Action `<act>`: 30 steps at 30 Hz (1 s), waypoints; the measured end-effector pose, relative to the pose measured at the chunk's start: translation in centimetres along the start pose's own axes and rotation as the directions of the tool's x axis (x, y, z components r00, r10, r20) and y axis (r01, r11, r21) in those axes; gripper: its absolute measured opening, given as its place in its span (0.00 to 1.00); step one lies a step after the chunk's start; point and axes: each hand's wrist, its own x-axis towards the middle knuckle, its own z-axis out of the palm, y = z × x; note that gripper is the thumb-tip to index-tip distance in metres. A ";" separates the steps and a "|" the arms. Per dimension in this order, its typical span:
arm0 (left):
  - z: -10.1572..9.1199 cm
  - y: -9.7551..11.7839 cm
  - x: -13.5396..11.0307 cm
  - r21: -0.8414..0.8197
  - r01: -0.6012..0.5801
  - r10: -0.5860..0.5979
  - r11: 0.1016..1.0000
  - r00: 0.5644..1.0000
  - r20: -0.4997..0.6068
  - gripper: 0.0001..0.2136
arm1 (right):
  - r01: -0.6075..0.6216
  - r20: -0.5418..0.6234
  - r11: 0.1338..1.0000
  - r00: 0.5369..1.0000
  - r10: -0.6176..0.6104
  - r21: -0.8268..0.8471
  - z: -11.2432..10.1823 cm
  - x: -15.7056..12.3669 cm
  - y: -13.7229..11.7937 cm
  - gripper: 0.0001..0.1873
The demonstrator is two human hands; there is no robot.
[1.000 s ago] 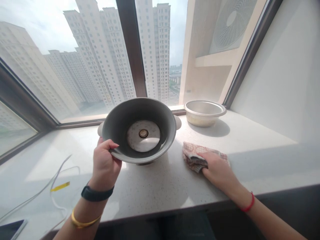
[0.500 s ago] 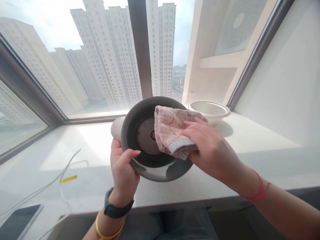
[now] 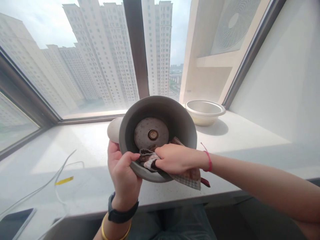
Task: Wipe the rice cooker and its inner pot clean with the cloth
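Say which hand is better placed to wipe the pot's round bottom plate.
Right: the right hand presses the pink checked cloth inside the grey metal pot; the left hand holds its rim.

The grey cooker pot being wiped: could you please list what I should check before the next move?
1. Left hand grips the cooker pot's near rim: ok.
2. Pot's base resting on the sill: cannot tell, hidden.
3. Right hand presses the cloth on the lower inner wall: ok.
4. Heating plate free of marks: not ok, brownish stains.
5. Metal bowl apart from the pot: ok.
6. White cable clear of both hands: ok.
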 end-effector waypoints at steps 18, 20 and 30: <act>-0.6 -0.4 -0.5 -0.090 -0.020 0.029 0.996 0.995 0.094 0.18 | 0.493 -0.549 0.373 0.834 0.054 0.786 4.4 1.7 -6.1 0.32; -0.8 -0.3 -0.3 -0.052 -0.019 0.022 0.998 0.998 0.057 0.15 | 0.409 -0.466 0.512 0.884 -0.019 0.755 4.3 1.0 -5.2 0.32; -0.7 1.1 0.9 0.104 0.075 -0.075 0.992 0.997 -0.004 0.17 | 0.223 -0.110 0.972 0.970 -0.215 0.069 3.4 -2.0 -0.5 0.36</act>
